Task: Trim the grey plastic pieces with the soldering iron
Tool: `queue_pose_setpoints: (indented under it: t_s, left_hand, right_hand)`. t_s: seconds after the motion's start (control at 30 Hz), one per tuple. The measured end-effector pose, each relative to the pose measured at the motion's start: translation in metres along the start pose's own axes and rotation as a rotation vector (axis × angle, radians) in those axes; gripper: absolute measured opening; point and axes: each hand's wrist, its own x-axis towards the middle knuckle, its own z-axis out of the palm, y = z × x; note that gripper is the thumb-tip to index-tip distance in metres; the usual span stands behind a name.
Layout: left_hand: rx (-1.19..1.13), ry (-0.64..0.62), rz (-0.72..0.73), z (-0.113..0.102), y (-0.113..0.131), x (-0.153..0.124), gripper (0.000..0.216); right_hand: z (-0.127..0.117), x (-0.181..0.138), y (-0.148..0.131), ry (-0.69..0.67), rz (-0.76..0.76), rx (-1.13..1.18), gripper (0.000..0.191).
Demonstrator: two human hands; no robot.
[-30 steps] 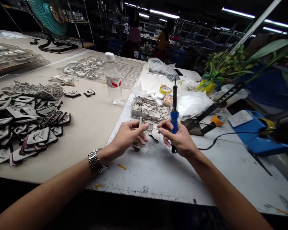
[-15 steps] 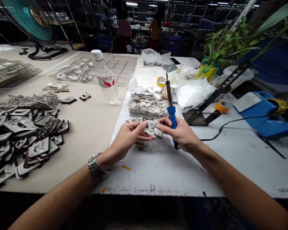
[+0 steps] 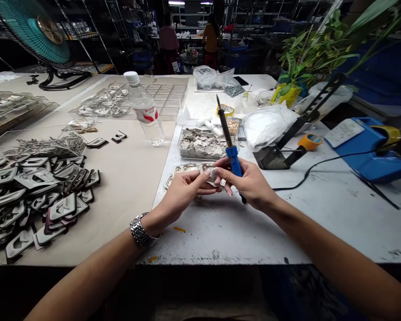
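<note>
The left hand [image 3: 183, 189] is closed in a pinch on a small pale metal part [image 3: 213, 174] at frame centre. The right hand [image 3: 249, 183] is closed around the blue handle of a soldering iron [image 3: 233, 156], tip raised, just beside the part. Beyond them stands a clear tray [image 3: 179, 145] of pale fragments; a water bottle [image 3: 145, 111] stands upper centre-left.

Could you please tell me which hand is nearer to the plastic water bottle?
Left. The left hand is in front of the plastic water bottle, slightly to its right; the right hand, gripping a soldering iron, is farther right.
</note>
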Motion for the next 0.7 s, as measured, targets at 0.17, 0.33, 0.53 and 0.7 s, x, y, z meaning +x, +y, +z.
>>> queue_pose_setpoints:
  t_s: [0.17,0.33,0.53,0.7]
  left_hand:
    - [-0.056,-0.087,0.066,0.0000,-0.0020,0.0017,0.042]
    - [-0.034,-0.141,0.076,-0.0020,-0.0039,0.0031,0.044]
    - [-0.027,-0.148,0.085,-0.0024,-0.0057,0.0028,0.045]
    - [-0.018,-0.121,0.081,-0.0016,-0.0064,0.0022,0.047]
  right_hand:
    - [-0.0021,-0.0004,-0.0005,0.005,-0.027,-0.046,0.041]
    - [-0.0050,-0.0008,0.0013,-0.015,-0.043,-0.107,0.039]
    - [-0.0044,-0.0018,0.0016,-0.005,-0.094,-0.182,0.040]
    - [-0.0029,-0.0027,0.0008,0.007,-0.107,-0.208,0.044]
